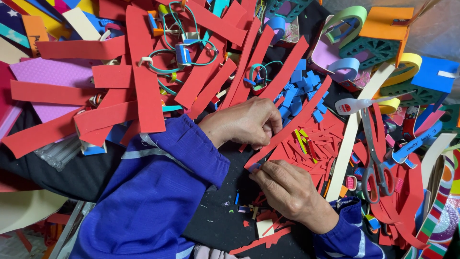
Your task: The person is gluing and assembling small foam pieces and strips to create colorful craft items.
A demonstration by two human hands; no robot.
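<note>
Head view shows your left hand (247, 122) and right hand (287, 189) both pinching one long red foam strip (292, 122). It runs diagonally between them: its lower end sits in your right fingertips, its middle under your left fingers. Around it, the black table (215, 225) is heaped with red strips, small blue pieces (299, 88) and scissors (376, 158).

A craft workshop bench. Red foam strips (143, 91) lie heaped over the far and left side of a black work surface (215, 225), with blue foam bits (297, 91) further right. Scissors (376, 158) lie at the right among coloured offcuts, and green cord loops (182, 43) sit at the far side.
</note>
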